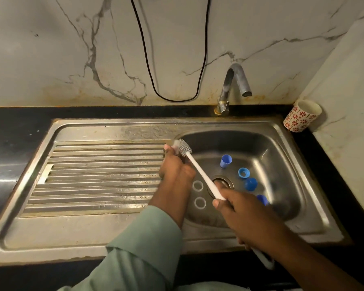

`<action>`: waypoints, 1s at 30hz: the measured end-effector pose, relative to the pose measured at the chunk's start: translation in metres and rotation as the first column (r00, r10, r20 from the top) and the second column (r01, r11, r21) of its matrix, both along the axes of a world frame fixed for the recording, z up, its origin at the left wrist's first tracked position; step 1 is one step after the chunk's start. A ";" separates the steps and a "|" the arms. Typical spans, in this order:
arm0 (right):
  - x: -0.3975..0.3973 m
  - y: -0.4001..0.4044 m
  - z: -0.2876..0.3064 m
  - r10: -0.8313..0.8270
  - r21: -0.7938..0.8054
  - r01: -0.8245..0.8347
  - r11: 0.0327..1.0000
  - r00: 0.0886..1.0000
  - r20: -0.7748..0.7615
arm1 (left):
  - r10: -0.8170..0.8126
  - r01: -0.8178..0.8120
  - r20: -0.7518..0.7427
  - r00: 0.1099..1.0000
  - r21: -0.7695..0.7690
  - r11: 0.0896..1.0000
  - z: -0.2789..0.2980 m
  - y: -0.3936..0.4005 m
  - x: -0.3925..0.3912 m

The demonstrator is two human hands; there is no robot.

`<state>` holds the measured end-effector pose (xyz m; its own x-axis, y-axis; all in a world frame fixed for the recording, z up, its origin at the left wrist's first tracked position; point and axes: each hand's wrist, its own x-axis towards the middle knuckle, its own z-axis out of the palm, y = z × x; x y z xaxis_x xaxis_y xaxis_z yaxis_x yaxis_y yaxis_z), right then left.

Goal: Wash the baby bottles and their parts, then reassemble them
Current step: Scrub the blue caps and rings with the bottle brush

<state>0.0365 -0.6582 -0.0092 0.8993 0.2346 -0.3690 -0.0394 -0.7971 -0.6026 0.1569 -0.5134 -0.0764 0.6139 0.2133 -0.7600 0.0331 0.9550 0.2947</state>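
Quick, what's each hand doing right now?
Left hand: grips a small pale part, which the brush head touches.
Right hand: grips the white brush handle.

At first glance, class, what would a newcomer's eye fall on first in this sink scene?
The eye goes first to the white bottle brush slanting across the middle: the right hand grips its handle, and its bristles meet a small pale part that the left hand holds over the basin's left edge. Next come the blue bottle parts scattered in the steel sink, right of the drain, and the two clear rings left of it.
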 end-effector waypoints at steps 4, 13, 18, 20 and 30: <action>0.006 0.007 -0.002 0.042 -0.030 -0.042 0.999 0.999 -0.001 | 0.026 -0.026 0.020 0.999 -0.024 0.999 0.000 0.013 0.009; 0.011 -0.002 -0.003 0.052 -0.121 -0.036 0.992 0.990 0.133 | -0.097 0.096 -0.005 0.995 0.190 0.977 -0.002 -0.008 0.001; 0.012 -0.015 0.004 0.103 -0.090 -0.094 0.992 0.989 0.105 | -0.094 0.119 -0.083 0.992 0.384 0.916 -0.005 -0.004 0.002; 0.016 -0.020 0.007 0.062 -0.056 -0.058 0.997 0.995 0.074 | -0.228 0.247 -0.117 0.967 0.671 0.700 -0.010 -0.005 -0.001; 0.009 -0.059 0.013 -0.023 0.272 0.071 0.960 0.984 -0.177 | -0.348 0.135 -0.024 0.937 0.945 0.297 -0.025 -0.007 -0.018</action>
<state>0.0453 -0.7175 0.0034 0.8413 0.3079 -0.4443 -0.1943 -0.5948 -0.7801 0.1391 -0.5206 -0.1011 0.8487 0.5255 -0.0607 0.0651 0.0101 0.9978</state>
